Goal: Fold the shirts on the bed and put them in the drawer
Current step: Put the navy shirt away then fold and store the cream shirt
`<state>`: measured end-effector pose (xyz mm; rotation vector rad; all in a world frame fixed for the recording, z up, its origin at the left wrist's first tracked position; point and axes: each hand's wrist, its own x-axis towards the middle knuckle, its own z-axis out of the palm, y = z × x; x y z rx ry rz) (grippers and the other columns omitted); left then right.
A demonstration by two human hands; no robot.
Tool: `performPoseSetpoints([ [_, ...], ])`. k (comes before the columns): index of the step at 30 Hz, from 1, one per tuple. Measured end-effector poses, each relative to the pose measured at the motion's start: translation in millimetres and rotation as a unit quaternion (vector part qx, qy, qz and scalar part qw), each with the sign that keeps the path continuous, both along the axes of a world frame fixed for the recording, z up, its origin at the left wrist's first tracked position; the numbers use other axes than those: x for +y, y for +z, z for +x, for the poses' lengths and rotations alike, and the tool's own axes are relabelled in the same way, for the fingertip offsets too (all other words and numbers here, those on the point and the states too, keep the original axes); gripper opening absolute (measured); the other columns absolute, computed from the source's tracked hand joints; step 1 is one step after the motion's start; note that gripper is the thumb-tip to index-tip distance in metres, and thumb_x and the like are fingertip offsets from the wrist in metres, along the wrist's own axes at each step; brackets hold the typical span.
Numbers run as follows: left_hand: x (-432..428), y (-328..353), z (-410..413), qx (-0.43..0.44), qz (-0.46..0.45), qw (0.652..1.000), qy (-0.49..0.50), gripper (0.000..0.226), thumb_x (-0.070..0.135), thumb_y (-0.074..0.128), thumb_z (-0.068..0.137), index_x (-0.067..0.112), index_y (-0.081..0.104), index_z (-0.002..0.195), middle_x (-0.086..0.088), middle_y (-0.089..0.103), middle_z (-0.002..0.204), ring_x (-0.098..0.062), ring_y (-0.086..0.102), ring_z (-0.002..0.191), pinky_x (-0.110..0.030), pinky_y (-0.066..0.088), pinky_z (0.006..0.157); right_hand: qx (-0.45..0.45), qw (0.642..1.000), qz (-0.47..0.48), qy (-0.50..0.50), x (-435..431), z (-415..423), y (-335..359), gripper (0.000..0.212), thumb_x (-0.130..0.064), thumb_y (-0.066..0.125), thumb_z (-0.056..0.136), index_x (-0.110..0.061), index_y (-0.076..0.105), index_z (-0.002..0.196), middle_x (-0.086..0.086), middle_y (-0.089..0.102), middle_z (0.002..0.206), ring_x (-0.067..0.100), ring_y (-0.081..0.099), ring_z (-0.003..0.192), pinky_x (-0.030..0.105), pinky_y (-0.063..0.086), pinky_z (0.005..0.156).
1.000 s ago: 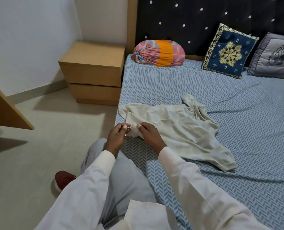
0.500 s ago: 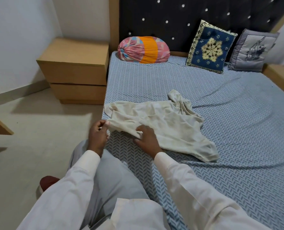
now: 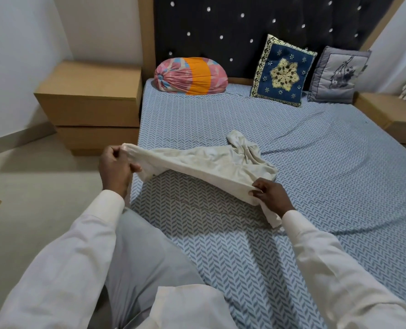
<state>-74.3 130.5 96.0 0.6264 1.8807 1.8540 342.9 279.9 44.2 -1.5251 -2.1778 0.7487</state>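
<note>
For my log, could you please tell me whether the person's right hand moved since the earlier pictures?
Yes: the right hand, holding the cream fabric shirt, moved rightward over the blue herringbone bedsheet, from its left edge.

Bed (image 3: 315, 176) carries a shirt (image 3: 221, 167) and 3 cushions (image 3: 283, 72).

the left hand (image 3: 116, 166) was raised, its fingers curled round one end of the shirt (image 3: 209, 165). the right hand (image 3: 272, 197) sat lower, pinching the other edge between thumb and fingers. the left arm (image 3: 73, 252) and right arm (image 3: 327, 264) reached forward, spread apart.
</note>
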Motion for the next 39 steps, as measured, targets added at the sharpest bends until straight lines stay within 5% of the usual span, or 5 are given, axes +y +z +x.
performPoseSetpoints([
  [10,-21.0,-4.5,-29.5,-0.007,-0.128,0.975,-0.179,0.012,0.001,0.048,0.098,0.011,0.05,0.103,-0.02,0.056,0.08,-0.014,0.053,0.045,-0.029,0.054,0.047,-0.027,0.955,-0.276,0.105,29.9,33.2,44.7,0.031,-0.036,0.079,0.075,-0.008,0.071,0.088,0.005,0.062,0.078,0.017,0.056,0.076,0.033,0.041,0.071],
  [22,-20.0,-27.7,-35.1,-0.052,-0.21,0.951,-0.222,0.028,-0.016,0.055,0.084,-0.004,0.065,0.107,-0.022,0.066,0.1,-0.027,0.065,0.083,-0.034,0.062,0.076,-0.011,0.95,-0.309,0.037,14.0,39.5,41.9,0.018,0.004,0.051,0.097,-0.007,0.066,0.101,0.009,0.049,0.072,0.014,0.047,0.053,0.025,0.043,0.046],
  [30,-1.5,-29.9,2.3,0.388,-0.546,0.662,-0.336,0.038,0.034,0.056,0.088,0.011,0.062,0.118,-0.012,0.064,0.123,-0.029,0.063,0.109,-0.032,0.05,0.085,-0.285,0.858,-0.421,0.072,-14.2,-5.1,1.1,0.018,-0.005,0.057,0.086,0.003,0.055,0.103,0.019,0.059,0.088,0.022,0.068,0.058,0.041,0.062,0.07],
  [36,30.9,-23.2,11.4,0.408,-0.652,0.551,-0.325,0.047,0.029,0.041,0.097,0.017,0.047,0.143,-0.002,0.051,0.145,-0.022,0.05,0.132,-0.033,0.043,0.101,-0.461,0.793,-0.392,0.062,-6.3,-33.5,-4.2,0.033,-0.039,0.065,0.084,-0.009,0.067,0.099,0.004,0.062,0.071,0.02,0.06,0.059,0.03,0.054,0.066],
  [39,55.2,-17.6,0.3,0.326,-0.66,0.576,-0.356,0.035,0.028,0.059,0.095,0.013,0.061,0.127,-0.003,0.065,0.13,-0.017,0.064,0.113,-0.018,0.051,0.077,-0.466,0.784,-0.408,0.039,27.4,-37.5,7.5,0.063,-0.05,0.057,0.091,-0.001,0.057,0.131,0.013,0.073,0.084,0.026,0.062,0.068,0.033,0.053,0.085],
])
